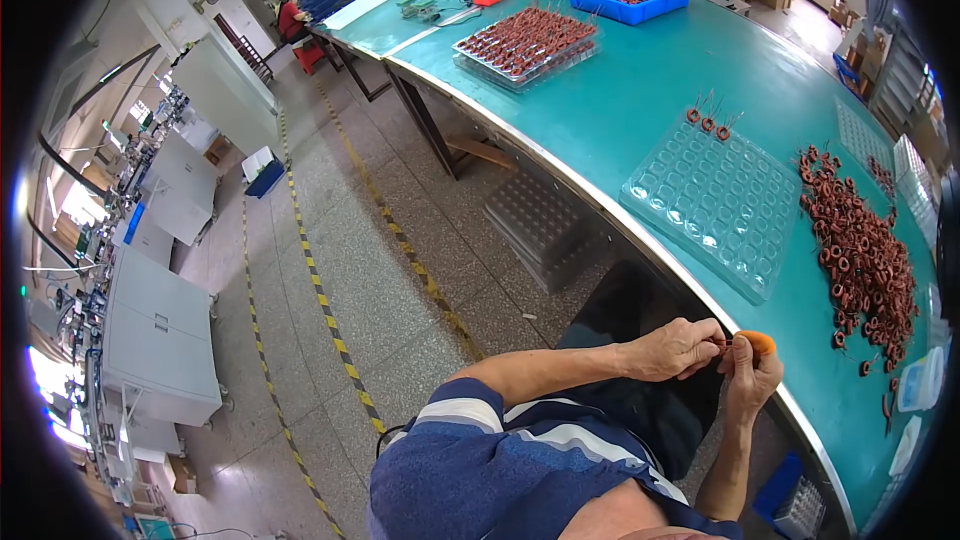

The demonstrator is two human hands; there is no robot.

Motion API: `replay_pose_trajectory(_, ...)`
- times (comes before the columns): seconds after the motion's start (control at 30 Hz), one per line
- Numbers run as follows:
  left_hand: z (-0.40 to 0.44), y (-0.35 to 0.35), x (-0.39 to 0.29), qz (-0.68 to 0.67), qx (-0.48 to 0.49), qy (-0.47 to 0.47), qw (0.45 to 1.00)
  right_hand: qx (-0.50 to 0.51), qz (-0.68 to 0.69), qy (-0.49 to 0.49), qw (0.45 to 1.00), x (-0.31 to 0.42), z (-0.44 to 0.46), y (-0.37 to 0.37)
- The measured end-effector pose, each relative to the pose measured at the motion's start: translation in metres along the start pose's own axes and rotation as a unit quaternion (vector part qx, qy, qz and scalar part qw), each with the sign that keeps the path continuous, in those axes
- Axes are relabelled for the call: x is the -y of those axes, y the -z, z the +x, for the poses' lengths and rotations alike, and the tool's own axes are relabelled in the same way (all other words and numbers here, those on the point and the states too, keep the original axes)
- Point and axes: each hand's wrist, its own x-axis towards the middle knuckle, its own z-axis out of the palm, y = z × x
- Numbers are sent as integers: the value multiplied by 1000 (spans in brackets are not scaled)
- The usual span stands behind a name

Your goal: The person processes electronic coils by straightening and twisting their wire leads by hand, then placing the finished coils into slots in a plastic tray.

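Observation:
Near the bench's front edge, my left hand [678,349] is closed in a pinch on a small red-brown wire-wound ring coil [727,347], mostly hidden by the fingers. My right hand [752,377] closes on the same coil from the other side, its thumb pressed toward the index finger. A smooth orange piece [757,343] covers or sits at the right fingertips; which one I cannot tell. Beyond the hands lies a clear plastic tray [690,225] with rows of round pockets. Three ring coils [708,125] stand in its far corner, wire leads up.
A heap of loose ring coils [865,250] lies right of the tray on the green bench [740,60]. Farther back are a stacked, filled tray [525,45] and a blue bin [628,0] of coils. Trays [535,225] are stacked under the bench. A co-worker [292,18] sits far off.

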Motion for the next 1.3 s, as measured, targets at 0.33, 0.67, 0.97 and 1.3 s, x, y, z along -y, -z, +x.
replay_pose_trajectory(0.33,18,0,17,196,-110,-141,964,-25,86,-115,989,-5,-5,-1)
replay_pose_trajectory(0.67,16,21,-18,252,63,-50,964,-6,144,-216,966,3,3,2)
replay_pose_trajectory(0.97,26,25,-34,296,136,33,945,61,104,-273,954,27,8,12)
replay_pose_trajectory(1.3,30,29,-42,260,115,-32,958,68,71,-213,972,57,15,12)
